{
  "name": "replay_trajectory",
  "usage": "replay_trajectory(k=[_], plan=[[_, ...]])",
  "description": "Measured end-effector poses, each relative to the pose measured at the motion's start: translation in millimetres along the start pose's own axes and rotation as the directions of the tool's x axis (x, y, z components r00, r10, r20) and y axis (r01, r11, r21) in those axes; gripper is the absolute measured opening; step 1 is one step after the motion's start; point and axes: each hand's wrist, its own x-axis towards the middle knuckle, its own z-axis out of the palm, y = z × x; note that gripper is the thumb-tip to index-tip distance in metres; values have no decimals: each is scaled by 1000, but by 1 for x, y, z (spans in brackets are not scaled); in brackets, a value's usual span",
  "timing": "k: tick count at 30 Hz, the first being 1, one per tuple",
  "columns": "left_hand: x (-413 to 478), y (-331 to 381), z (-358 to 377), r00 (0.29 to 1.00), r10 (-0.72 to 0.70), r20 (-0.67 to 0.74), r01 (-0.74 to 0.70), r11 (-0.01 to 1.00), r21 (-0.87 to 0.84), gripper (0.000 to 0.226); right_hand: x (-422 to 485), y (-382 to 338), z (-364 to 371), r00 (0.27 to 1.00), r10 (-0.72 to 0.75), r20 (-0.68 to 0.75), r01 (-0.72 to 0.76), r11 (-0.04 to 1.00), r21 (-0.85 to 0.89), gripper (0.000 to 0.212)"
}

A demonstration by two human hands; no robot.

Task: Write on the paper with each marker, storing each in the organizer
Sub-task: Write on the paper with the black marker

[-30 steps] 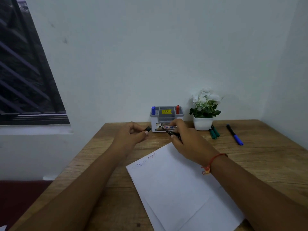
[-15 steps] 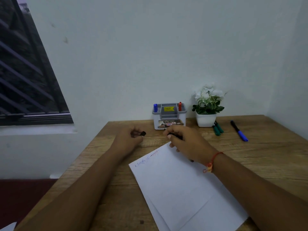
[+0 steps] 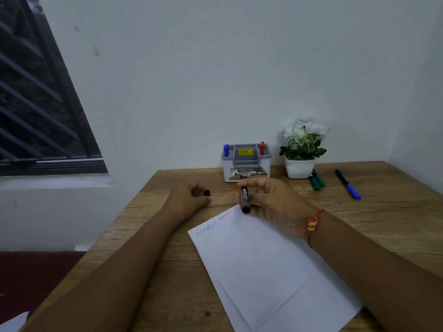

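Note:
White paper lies on the wooden desk with a line of blue and red writing near its top edge. My right hand holds a black marker over the paper's top corner, its rear end pointing toward me. My left hand rests on the desk and pinches the black cap. A grey and white organizer stands at the back, with a blue marker and a red marker upright in it.
A white pot of white flowers stands right of the organizer. Two green markers lie at its base, and a blue-capped marker lies further right. A barred window fills the left wall.
My right hand has turned the black marker so its barrel shows, end toward me, above the paper's corner. My left hand with the cap has settled onto the desk.

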Motion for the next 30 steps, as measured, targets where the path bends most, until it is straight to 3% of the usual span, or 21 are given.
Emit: replay_trajectory(k=[3, 8, 13, 16, 19, 21, 25, 30], plan=[[1, 0, 1, 999, 17, 29, -19, 998, 60, 21, -1, 2, 0, 1000, 16, 4, -16, 1000, 15, 21], [-1, 3, -6, 998, 31, 53, -34, 997, 67, 32, 3, 4, 6, 999, 14, -51, -22, 984, -178, 12], [-6, 12, -19, 981, 174, -85, -172, 985, 30, 19, 6, 7, 8, 984, -152, -91, 102, 904, -415, 12], [-17, 24, -23, 973, 203, 106, -201, 979, -31, 11, 8, 13, 6, 983, -159, -93, 97, 878, -469, 16], [-23, 33, -19, 908, 178, 380, -213, 976, 53, 12, 8, 18, 7, 980, -158, -120, 79, 864, -497, 23], [-23, 33, -14, 861, 157, 483, -221, 972, 78, 18, 9, 22, 6, 972, -188, -140, 82, 833, -547, 28], [-19, 26, -10, 844, 165, 510, -241, 967, 85, 25, 11, 24, 3, 968, -185, -172, 47, 799, -599, 29], [-15, 22, -11, 836, 150, 527, -210, 976, 55, 28, 8, 17, 1, 963, -213, -168, 43, 731, -681, 8]])
